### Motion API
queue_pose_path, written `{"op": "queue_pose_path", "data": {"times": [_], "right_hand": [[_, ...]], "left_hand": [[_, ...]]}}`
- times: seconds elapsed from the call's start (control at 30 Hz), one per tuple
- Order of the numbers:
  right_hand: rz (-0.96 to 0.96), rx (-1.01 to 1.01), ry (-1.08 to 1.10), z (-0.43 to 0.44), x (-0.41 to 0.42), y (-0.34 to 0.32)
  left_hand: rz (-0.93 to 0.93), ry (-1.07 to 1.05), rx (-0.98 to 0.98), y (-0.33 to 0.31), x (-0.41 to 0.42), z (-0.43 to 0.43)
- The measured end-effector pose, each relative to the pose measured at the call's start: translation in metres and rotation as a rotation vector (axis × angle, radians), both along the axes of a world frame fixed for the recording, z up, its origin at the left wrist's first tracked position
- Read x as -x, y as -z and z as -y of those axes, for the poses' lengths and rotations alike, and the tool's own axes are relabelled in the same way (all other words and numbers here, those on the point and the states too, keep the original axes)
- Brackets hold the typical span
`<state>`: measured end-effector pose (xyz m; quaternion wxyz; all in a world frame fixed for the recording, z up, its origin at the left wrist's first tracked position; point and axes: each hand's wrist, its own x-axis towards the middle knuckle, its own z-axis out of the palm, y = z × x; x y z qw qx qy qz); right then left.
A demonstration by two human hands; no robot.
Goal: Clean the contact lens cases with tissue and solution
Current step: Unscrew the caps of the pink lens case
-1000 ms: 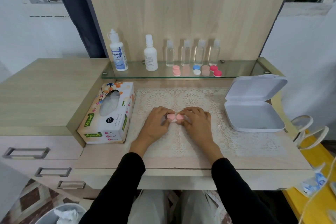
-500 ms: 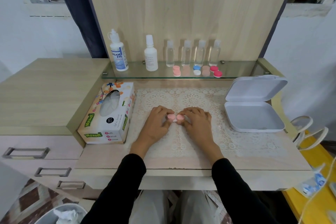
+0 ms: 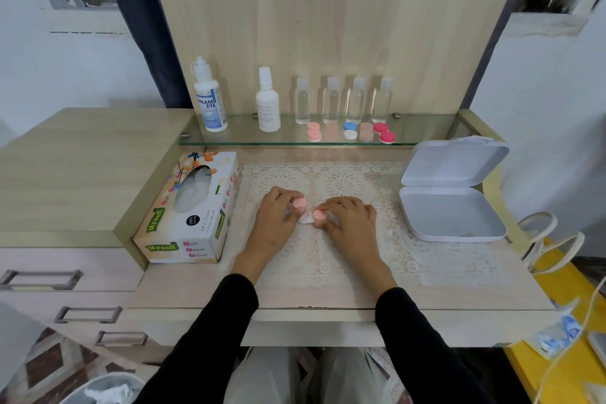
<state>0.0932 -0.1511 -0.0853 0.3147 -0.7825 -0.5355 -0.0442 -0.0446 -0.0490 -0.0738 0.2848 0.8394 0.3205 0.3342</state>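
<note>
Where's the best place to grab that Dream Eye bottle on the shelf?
Grip the Dream Eye bottle round its labelled middle, from the front: it stands upright on the glass shelf, the wooden back panel close behind.

Left hand (image 3: 275,223) pinches the left cap (image 3: 299,203), right hand (image 3: 352,226) the right cap (image 3: 319,214), fingers curled.

The left hand (image 3: 278,223), pinching a cap (image 3: 299,203), and the right hand (image 3: 352,223), gripping the case (image 3: 306,220), fill the mat's (image 3: 328,266) centre. From there, a tissue box (image 3: 193,210) blocks 9 o'clock, an open white box (image 3: 452,216) 3 o'clock, the bottle-laden shelf (image 3: 426,138) 12 o'clock. Bare mat lies open at 4 and 8 o'clock, outside the arms (image 3: 403,321), and between them at 6.
</note>
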Motion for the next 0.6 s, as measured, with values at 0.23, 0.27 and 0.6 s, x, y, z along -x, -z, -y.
{"op": "queue_pose_path", "data": {"times": [0.23,0.27,0.6], "right_hand": [[-0.026,-0.042,-0.032,0.000,0.001,-0.002],[-0.028,-0.041,-0.033,0.000,0.001,-0.002],[-0.036,-0.052,-0.028,0.001,0.002,-0.003]], "left_hand": [[-0.204,-0.057,0.005,-0.012,-0.021,-0.024],[-0.232,-0.048,0.011,-0.012,-0.023,-0.025],[-0.112,-0.087,0.009,-0.005,-0.011,-0.018]]}}
